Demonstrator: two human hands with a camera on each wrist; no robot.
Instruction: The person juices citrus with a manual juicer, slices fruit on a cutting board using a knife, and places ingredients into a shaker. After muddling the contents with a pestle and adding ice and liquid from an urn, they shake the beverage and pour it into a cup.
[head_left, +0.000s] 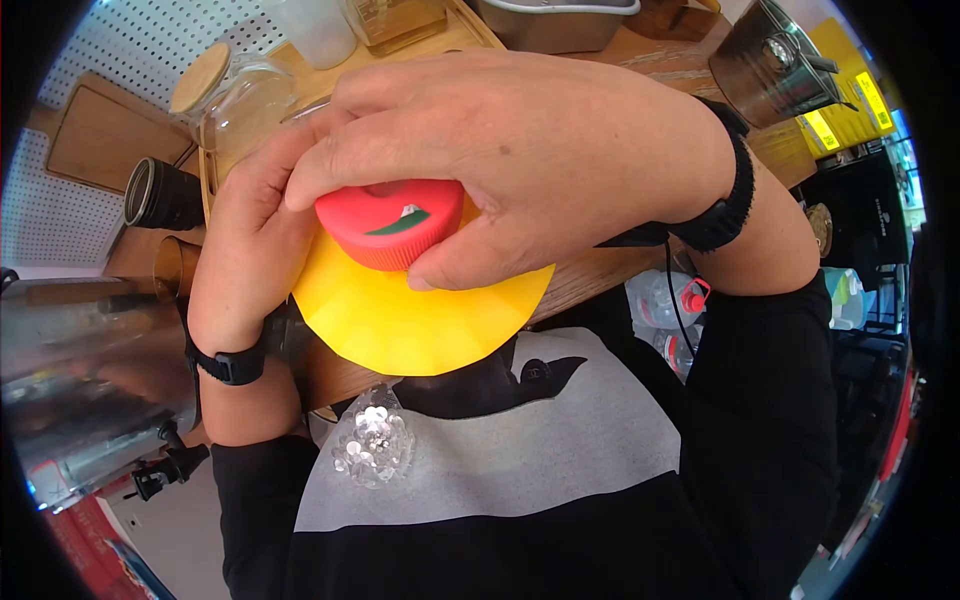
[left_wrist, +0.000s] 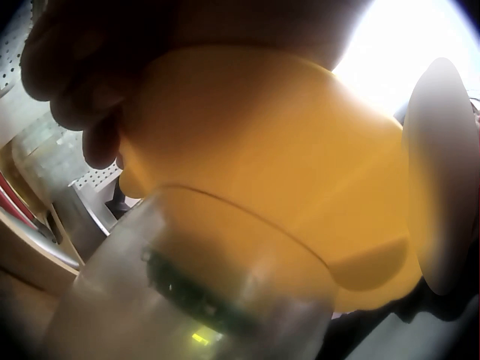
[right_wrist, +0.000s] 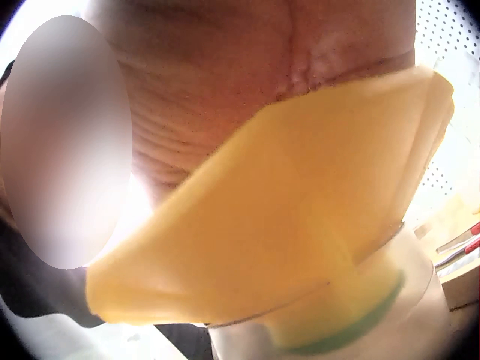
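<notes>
My right hand [head_left: 520,150] reaches across from the right and grips a red, ribbed, cap-like knob [head_left: 350,225] with a dark green patch on its side. The knob sits over a wide yellow flared piece [head_left: 420,325], with flat facets around its rim. On the left, my left hand [head_left: 245,235] holds the far left side of the yellow piece, its fingers mostly hidden behind the right hand. Below the yellow piece, a clear container [left_wrist: 112,315] shows in the left wrist view, with something dark green [left_wrist: 195,296] visible through its wall.
Behind the hands, a wooden tray [head_left: 480,25] bears a glass jar [head_left: 245,110] with a wooden lid. A black cup [head_left: 165,195] and a large metal cylinder [head_left: 95,350] stand at left. At back right is a metal bucket [head_left: 770,75]; plastic bottles [head_left: 660,300] are lower.
</notes>
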